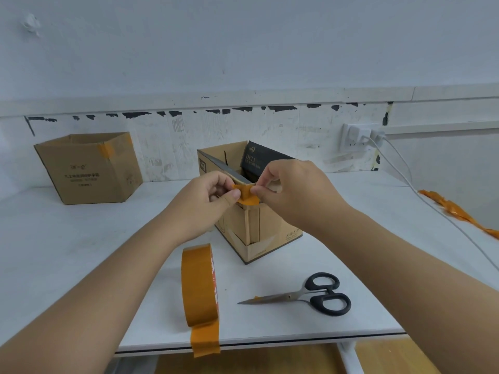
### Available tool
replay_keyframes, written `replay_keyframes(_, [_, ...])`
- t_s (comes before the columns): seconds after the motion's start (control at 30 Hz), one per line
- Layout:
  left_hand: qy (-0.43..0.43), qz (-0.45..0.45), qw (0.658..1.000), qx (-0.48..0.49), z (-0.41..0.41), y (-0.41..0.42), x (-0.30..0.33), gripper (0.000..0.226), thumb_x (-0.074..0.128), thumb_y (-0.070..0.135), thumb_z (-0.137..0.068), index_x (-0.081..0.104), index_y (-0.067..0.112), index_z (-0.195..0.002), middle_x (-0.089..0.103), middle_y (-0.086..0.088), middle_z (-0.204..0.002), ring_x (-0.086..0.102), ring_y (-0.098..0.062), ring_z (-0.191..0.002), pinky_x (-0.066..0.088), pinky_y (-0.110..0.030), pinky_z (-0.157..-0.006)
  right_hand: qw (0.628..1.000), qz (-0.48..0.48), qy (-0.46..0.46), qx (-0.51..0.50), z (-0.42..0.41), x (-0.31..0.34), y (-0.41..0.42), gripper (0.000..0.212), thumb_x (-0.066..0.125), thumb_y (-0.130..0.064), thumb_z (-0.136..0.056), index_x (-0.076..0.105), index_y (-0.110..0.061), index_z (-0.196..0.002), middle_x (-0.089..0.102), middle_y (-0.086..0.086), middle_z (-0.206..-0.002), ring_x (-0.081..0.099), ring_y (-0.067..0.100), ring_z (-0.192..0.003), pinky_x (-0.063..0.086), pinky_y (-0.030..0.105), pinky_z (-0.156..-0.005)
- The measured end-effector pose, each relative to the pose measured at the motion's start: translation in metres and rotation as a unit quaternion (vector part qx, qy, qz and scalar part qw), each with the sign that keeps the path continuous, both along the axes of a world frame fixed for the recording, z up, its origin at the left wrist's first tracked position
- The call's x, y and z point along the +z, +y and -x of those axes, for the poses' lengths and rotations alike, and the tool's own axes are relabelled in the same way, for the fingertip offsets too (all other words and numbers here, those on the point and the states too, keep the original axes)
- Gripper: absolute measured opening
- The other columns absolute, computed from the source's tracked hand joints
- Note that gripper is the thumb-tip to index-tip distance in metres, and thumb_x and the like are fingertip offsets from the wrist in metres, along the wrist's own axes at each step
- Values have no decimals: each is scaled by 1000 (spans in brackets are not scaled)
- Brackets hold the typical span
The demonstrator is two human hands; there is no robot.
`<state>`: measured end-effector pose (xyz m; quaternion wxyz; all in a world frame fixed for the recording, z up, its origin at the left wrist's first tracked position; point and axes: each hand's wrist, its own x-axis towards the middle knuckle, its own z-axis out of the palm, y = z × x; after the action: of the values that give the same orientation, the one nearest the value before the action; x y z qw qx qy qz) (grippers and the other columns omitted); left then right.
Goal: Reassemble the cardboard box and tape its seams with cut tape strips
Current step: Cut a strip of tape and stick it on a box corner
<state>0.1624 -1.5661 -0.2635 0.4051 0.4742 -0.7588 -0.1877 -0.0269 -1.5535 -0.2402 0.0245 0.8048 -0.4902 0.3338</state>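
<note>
My left hand [216, 190] pinches one end of the tape strip [246, 195], limp, sticky stuff best held by its edges. It sits on the near top corner of the cardboard box [259, 233], light and bendy, mid-worktop [81, 252]. My right hand [286, 190] pinches the other end.

1. A second cardboard box [89, 168] stands open at the table's [67, 252] far left, against the wall — orange tape on its upper corner.
2. A white wall socket [356, 136] at right holds plugs — their white cables [437, 211] trail down across the table.
</note>
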Motion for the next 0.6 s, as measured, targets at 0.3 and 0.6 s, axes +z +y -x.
replay_keyframes(0.3, [-18, 9, 1000, -13, -2, 3, 5, 14, 64, 25, -86, 53, 30, -94, 63, 9, -81, 57, -15, -71, 46, -22, -64, 999, -35, -35, 23, 2, 1, 1, 21, 61, -44, -85, 67, -24, -88, 68, -9, -85, 63, 6, -82, 56, 29, -71])
replay_keyframes(0.6, [-2, 17, 1000, -19, -1, 3, 1, 15, 65, 27, -86, 52, 32, -91, 64, 4, -83, 57, -17, -71, 49, -26, -66, 999, -27, -12, 19, -1, 2, 4, 37, 68, -62, -73, 59, -28, -83, 55, -19, -73, 49, -4, -66, 31, 14, -52])
